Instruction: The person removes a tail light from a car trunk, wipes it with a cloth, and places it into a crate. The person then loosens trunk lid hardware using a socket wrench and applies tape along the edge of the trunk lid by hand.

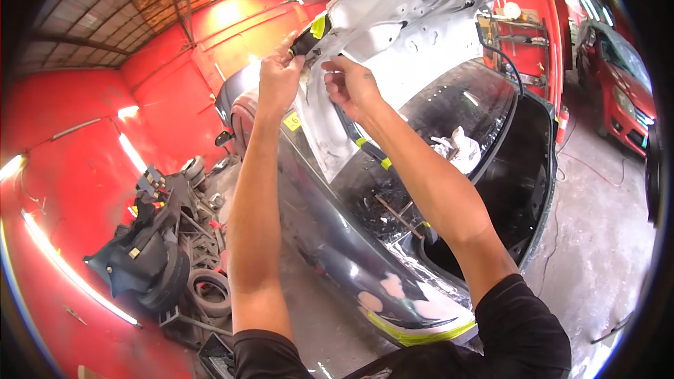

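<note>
Both my arms reach up to the raised grey trunk lid [414,10] of a dark car. At its left edge is a black piece [309,41] with a strip of yellow-green tape [319,27] on it. My left hand [279,78] is closed, thumb and fingers pressed together at the lower end of that black piece; what lies between them is too small to make out. Just to the right, my right hand [356,90] has its fingers curled in near the lid's edge. Whatever it pinches, if anything, cannot be made out.
Below my arms lies the dark car body [316,217], with light filler patches and yellow-green tape [421,333] at its corner. Crumpled white paper [460,151] rests on the rear glass. Car parts and a tire [209,293] are piled left; a red car [618,77] stands right.
</note>
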### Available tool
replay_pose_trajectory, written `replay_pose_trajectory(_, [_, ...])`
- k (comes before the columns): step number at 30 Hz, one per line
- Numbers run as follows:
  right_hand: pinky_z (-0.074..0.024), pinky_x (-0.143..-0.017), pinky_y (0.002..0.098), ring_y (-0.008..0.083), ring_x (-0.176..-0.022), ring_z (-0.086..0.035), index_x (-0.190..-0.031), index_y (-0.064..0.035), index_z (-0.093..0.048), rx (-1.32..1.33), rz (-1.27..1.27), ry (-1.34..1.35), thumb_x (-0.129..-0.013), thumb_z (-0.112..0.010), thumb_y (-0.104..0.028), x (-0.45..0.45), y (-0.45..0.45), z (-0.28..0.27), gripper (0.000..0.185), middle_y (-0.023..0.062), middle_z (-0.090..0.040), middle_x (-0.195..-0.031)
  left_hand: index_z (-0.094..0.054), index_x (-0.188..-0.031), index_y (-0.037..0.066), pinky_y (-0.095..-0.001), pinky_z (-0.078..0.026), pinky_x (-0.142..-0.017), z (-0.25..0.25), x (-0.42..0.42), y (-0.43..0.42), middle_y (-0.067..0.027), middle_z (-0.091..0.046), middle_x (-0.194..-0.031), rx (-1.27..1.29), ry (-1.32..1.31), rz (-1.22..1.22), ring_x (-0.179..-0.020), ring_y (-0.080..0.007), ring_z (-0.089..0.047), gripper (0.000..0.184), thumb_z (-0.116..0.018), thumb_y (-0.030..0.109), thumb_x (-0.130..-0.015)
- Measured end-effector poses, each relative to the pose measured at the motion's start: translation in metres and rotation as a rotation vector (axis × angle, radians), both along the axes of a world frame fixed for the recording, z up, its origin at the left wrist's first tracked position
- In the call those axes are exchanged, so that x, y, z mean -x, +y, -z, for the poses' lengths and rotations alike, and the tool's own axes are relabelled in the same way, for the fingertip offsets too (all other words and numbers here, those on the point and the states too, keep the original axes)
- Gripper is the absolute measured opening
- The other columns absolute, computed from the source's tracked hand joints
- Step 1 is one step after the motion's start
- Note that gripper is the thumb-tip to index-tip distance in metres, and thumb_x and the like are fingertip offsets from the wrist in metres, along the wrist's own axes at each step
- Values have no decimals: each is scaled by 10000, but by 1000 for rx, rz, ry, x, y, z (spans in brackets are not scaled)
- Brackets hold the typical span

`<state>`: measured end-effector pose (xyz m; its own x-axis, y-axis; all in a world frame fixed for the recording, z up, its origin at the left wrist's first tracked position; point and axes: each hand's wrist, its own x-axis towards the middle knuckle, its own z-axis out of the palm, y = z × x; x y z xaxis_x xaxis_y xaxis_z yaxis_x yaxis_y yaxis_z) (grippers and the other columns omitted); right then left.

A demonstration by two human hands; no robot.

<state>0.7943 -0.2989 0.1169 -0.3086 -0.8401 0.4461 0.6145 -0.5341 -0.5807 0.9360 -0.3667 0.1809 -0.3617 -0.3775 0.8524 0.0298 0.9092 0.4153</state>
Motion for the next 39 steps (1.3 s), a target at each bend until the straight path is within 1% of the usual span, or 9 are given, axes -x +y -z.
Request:
replay_pose_trajectory(2, [-345, -474, 247, 108, -585, -467, -1022, 8, -651, -28, 27, 108, -1061, -561, -236, -9, -2, -10, 263, 53, -593, -772, -548, -1475, -34, -224, -484, -709, 1, -1, 8, -61, -736, -957, -29, 17, 30, -784, -70, -603, 560, -603, -26, -918])
replay_pose_trajectory(6, [-314, -450, 240, 80, -526, -419, -1020, -15, -671, 124, -11, 106, -1062, -592, -258, -12, -24, -19, 259, 7, -574, -724, -529, -1483, -51, -222, -493, -753, 2, 1, 18, -73, -741, -975, -44, 27, 86, -829, -83, -628, 557, -592, -37, -930])
replay_pose_trajectory(12, [-255, -409, 268, 83, -458, -407, -881, 3, -679, 133, 457, 211, -1014, -637, -188, -25, -28, -12, 236, 16, -581, -680, -523, -1489, -50, -232, -516, -856, 0, -3, 15, -118, -741, -1102, -90, -12, 66, -952, -109, -662, 549, -604, -14, -947])
replay_pose_trajectory(15, [-252, -423, 257, 68, -485, -387, -1002, -27, -675, 95, 138, 68, -1006, -655, -165, -21, -19, -6, 139, -2, -583, -697, -522, -1528, 54, -268, -487, -993, -1, -6, 13, -179, -711, -1285, -105, -34, 76, -1130, -143, -662, 577, -655, 63, -967])
replay_pose_trajectory(18, [-240, -411, 256, 64, -481, -382, -1012, -33, -673, 120, -56, -55, -980, -670, -137, -21, -20, -8, 109, -2, -589, -702, -519, -1529, 48, -281, -485, -1009, -3, -8, 13, -191, -700, -1303, -116, -72, 55, -1150, -159, -661, 580, -661, 70, -967])
replay_pose_trajectory(24, [-258, -417, 251, 72, -486, -383, -977, -37, -655, 68, 205, -68, -1020, -619, -192, -33, -14, -11, 165, -4, -581, -696, -513, -1532, 45, -289, -488, -1015, -1, -5, 14, -201, -686, -1325, -150, -45, 68, -1156, -170, -661, 588, -666, 72, -965])
replay_pose_trajectory(27, [-273, -393, 261, 93, -453, -425, -975, 2, -651, 92, -64, -159, -1011, -617, -154, -23, -20, -9, 164, 31, -604, -688, -513, -1534, 55, -291, -490, -1015, -3, -5, 19, -210, -686, -1324, -147, -65, 22, -1156, -176, -664, 590, -669, 82, -966])
replay_pose_trajectory(33, [-276, -395, 276, 116, -450, -411, -968, -14, -642, 117, 96, -114, -1054, -574, -224, -27, -24, -11, 237, 34, -585, -671, -515, -1541, 85, -316, -446, -1088, -3, -5, 32, -243, -635, -1401, -165, -64, -3, -1257, -207, -626, 597, -674, 103, -966])
replay_pose_trajectory(39, [-295, -411, 277, 121, -472, -431, -949, -20, -632, 134, -132, -163, -1036, -595, -184, -26, -25, -10, 189, 41, -593, -692, -509, -1543, 77, -318, -441, -1094, -2, -4, 33, -235, -635, -1404, -179, -55, 27, -1262, -204, -622, 596, -666, 89, -968])
